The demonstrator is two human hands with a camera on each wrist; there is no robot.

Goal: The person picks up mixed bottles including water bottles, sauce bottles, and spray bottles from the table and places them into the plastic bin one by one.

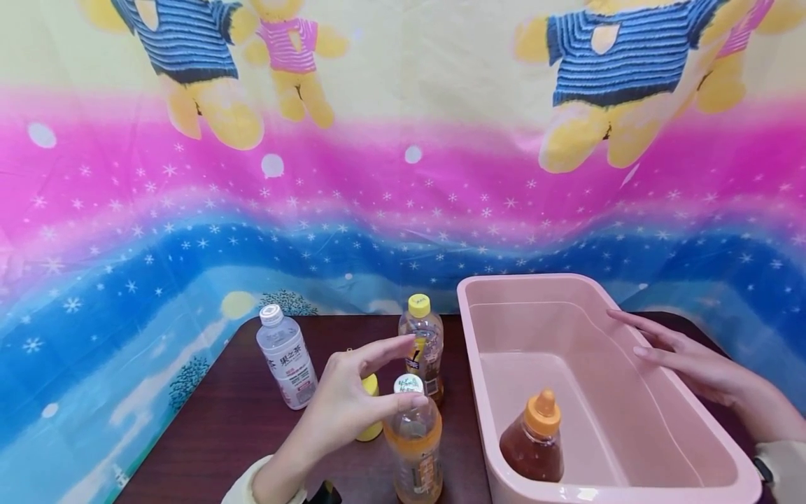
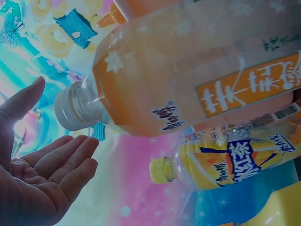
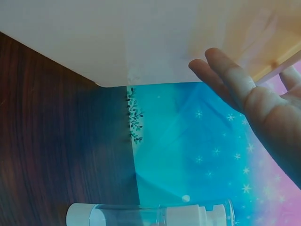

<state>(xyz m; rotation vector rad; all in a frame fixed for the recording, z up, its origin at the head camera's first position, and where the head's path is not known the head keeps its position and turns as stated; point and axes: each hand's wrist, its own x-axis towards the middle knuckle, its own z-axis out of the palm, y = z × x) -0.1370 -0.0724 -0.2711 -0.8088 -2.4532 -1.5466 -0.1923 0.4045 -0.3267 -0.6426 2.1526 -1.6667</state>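
Observation:
My left hand [image 1: 343, 395] reaches around the white cap of an orange-labelled drink bottle [image 1: 418, 455], thumb and fingers spread either side. In the left wrist view a gap shows between that hand [image 2: 40, 188] and the cap [image 2: 70, 106]. The bottle stands upright on the table, left of a pink plastic bin [image 1: 469, 364]. My right hand [image 1: 689, 360] rests its extended fingers along the bin's right rim. Inside the bin, at its near left, stands a brown squeeze bottle [image 1: 532, 448] with an orange nozzle cap.
Behind the orange-labelled bottle are a yellow-capped tea bottle [image 1: 434, 346] and a yellow container [image 1: 370, 428], partly hidden. A white-capped bottle [image 1: 286, 364] stands farther left on the dark table [image 1: 220, 420]. Right of the bin lies a clear container [image 3: 127, 215]. A printed cloth [image 1: 378, 189] hangs behind.

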